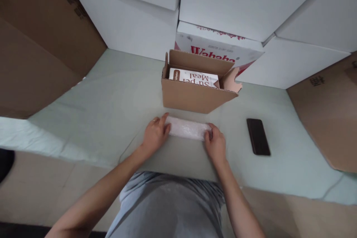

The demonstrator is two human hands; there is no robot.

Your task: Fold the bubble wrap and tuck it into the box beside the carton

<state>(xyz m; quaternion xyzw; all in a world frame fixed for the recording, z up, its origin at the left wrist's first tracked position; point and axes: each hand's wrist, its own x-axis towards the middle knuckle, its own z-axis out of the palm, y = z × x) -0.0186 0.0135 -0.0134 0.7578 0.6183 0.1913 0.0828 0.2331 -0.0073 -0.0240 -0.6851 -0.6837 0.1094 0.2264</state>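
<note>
A white bubble-wrap roll (186, 128) lies across the near part of a pale green table (111, 96). My left hand (155, 134) grips its left end, fingers curled over it. My right hand (215, 143) holds its right end, fingers closed around it. Under the roll a clear sheet (178, 158) spreads toward me. Just beyond the roll stands an open brown cardboard box (195, 96) with a white "Super Meal" package (193, 77) inside.
A black phone (258, 136) lies flat to the right of my right hand. Stacked white cartons (251, 3) line the back, one printed in red (217, 50). Brown cartons stand at the left (41, 33) and right (329, 111).
</note>
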